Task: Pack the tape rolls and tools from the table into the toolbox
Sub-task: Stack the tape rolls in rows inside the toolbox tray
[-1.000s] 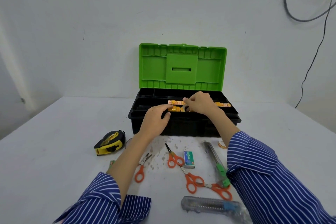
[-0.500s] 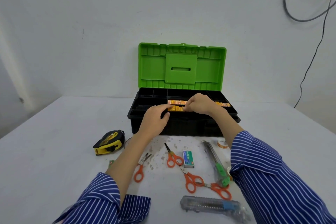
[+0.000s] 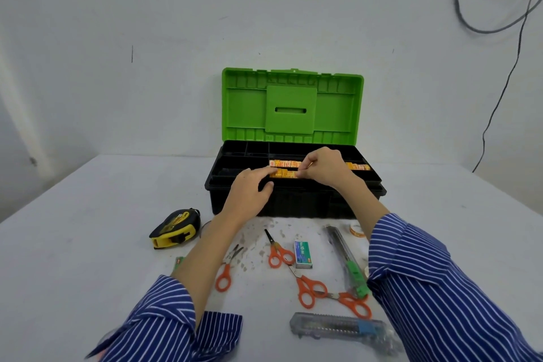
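Note:
A black toolbox with an upright green lid stands open at mid-table. Orange tape rolls lie in rows in its front tray. My right hand pinches the right end of the near row of rolls. My left hand lies over the box's front rim, fingers straight and touching the left end of that row. On the table in front lie a yellow tape measure, three orange scissors, a staple box, a green-slider cutter, a blue-slider cutter and a small tape roll.
The white table stands against a white wall. A black cable hangs down the wall at the right. A small green item peeks out beside my left forearm. My striped sleeves cover part of the near tools.
My right hand has dropped a little onto the near row of rolls. My left fingers have straightened toward the row's left end.

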